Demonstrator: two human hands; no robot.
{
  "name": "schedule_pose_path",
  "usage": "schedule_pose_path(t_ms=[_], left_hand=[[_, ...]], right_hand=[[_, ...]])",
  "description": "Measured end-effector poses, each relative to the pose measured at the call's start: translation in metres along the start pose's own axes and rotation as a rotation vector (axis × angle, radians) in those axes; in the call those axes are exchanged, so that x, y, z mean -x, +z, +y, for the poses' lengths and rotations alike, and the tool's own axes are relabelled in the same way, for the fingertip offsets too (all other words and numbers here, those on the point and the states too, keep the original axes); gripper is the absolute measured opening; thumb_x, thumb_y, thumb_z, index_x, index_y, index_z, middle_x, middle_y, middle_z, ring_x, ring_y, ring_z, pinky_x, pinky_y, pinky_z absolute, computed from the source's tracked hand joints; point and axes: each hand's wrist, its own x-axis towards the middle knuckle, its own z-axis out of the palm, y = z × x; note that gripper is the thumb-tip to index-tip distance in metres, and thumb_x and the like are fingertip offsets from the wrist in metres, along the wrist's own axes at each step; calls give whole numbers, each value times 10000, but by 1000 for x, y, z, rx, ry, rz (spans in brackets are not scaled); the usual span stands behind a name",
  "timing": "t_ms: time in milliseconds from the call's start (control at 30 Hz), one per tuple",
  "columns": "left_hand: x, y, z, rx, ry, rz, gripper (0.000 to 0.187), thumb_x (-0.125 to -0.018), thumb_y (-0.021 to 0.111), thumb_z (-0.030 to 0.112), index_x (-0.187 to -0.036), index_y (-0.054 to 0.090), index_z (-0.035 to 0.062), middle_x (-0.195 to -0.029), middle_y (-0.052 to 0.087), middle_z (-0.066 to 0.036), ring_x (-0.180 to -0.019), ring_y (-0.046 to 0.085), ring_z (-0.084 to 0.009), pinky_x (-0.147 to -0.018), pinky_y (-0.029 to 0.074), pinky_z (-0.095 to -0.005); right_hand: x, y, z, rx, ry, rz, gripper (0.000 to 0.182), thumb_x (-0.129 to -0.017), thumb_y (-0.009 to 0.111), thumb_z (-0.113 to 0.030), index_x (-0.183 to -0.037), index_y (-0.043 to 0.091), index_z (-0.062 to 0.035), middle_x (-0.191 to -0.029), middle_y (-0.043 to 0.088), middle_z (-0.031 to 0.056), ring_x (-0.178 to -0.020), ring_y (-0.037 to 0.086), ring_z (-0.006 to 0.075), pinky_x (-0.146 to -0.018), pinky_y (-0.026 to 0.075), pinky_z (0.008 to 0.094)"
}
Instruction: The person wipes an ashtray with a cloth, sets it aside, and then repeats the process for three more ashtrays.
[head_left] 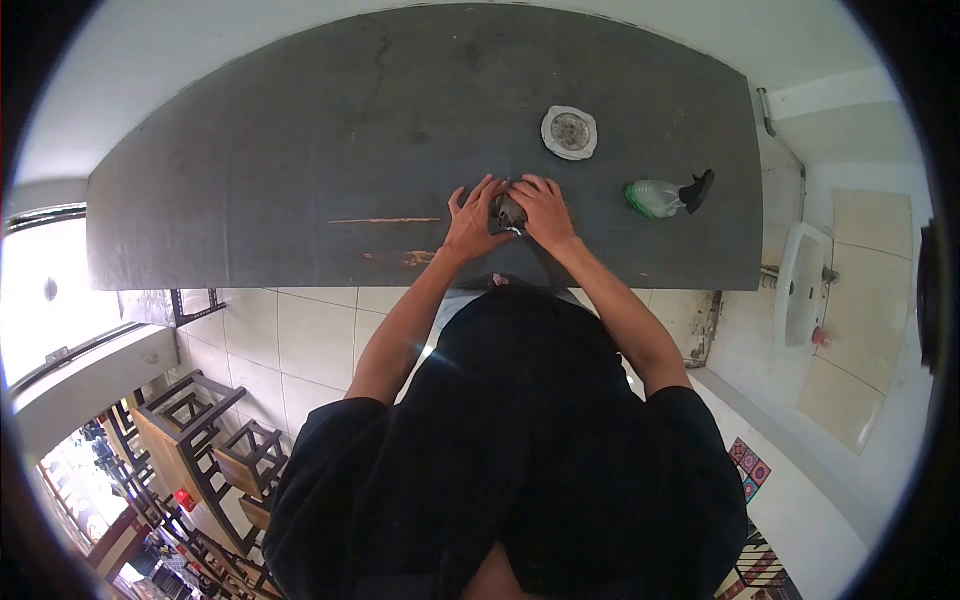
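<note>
Near the front edge of the grey table, both my hands are around a small grey-brown thing (511, 211) that looks like crumpled cloth; its exact kind is too small to tell. My left hand (474, 222) curves round its left side, thumb toward me and fingertips on the far side. From the right, my right hand (546, 214) lies over it with bent fingers, hiding part of it. A small shiny bit (515, 231) shows at the near side, by my left thumb.
On the grey table (270, 150) are a round pale dish (570, 133) and a clear green-based spray bottle (660, 197) lying on its side, both to the right. Worn strips (384, 220) mark the tabletop. A white sink (803, 285) is at right; wooden stools (250, 460) stand behind left.
</note>
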Motion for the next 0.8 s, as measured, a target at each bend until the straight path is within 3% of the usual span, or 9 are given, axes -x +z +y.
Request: schedule_pose_path(t_ms=[67,200,300,367,600,667,700,767,800], left_hand=[[-1,2,-1,-42,6,3,1187,-706,968,511,-1665,358,171,-1666,482,-46,-1616,345,-225,-1270,165,-608],[-1,-2,1,-27,-13,1,1099,-737,946,426,-1643,376,172,-1627,527,19,-1633,303,-185,-1282,149,-614],[-2,-2,-2,-82,-19,-48,1073,-734,931,343,-1642,380,191,-1635,522,21,-1634,302,-183,-1281,146,-619],[-1,-3,-2,-59,4,-38,1066,-718,915,288,-1639,387,202,-1642,518,21,-1634,302,-180,-1281,143,-624],[-2,-5,0,-10,-4,-41,1040,-775,919,406,-1645,388,201,-1649,517,-1,-1646,279,-186,-1283,120,-626],[0,-9,-1,-6,20,-54,1021,-808,900,465,-1645,384,191,-1634,534,-10,-1651,267,-206,-1285,106,-631],[0,-9,-1,-8,20,-58,1021,-808,900,465,-1645,384,191,-1634,534,-10,-1651,267,-206,-1285,106,-631],[-1,-7,0,-25,7,-74,1025,-815,891,474,-1651,370,189,-1636,533,-16,-1657,255,-222,-1290,90,-626],[-2,-7,1,-28,13,-81,1025,-815,891,474,-1651,370,189,-1636,533,-16,-1657,255,-222,-1290,90,-626]], right_hand=[[4,1,6,-21,-113,28,489,-805,741,-7,-1292,724,-47,-1382,671,62,-1422,534,288,-1221,412,462],[11,3,6,-167,-127,48,486,-814,696,27,-1296,717,-29,-1387,675,87,-1455,524,296,-1257,400,475],[35,-4,1,-263,-211,-49,542,-806,667,78,-1337,709,-27,-1461,658,92,-1502,501,289,-1276,395,466],[49,-9,-2,-419,-199,-100,723,-737,666,140,-1433,675,-55,-1552,619,86,-1559,450,281,-1324,331,483],[82,-44,33,-576,-107,-252,701,-742,615,179,-1389,714,-71,-1512,658,116,-1525,501,273,-1307,360,434],[81,-47,42,-698,192,-107,712,-736,582,189,-1380,723,-78,-1469,685,145,-1468,566,304,-1258,426,420],[75,-47,44,-702,194,-105,712,-736,582,189,-1380,723,-78,-1469,685,145,-1468,566,304,-1258,426,420],[55,-44,47,-618,265,248,694,-753,562,160,-1381,723,-89,-1445,695,164,-1393,629,331,-1191,495,404],[46,-40,46,-619,272,256,694,-753,562,160,-1381,723,-89,-1445,695,164,-1393,629,331,-1191,495,404]])
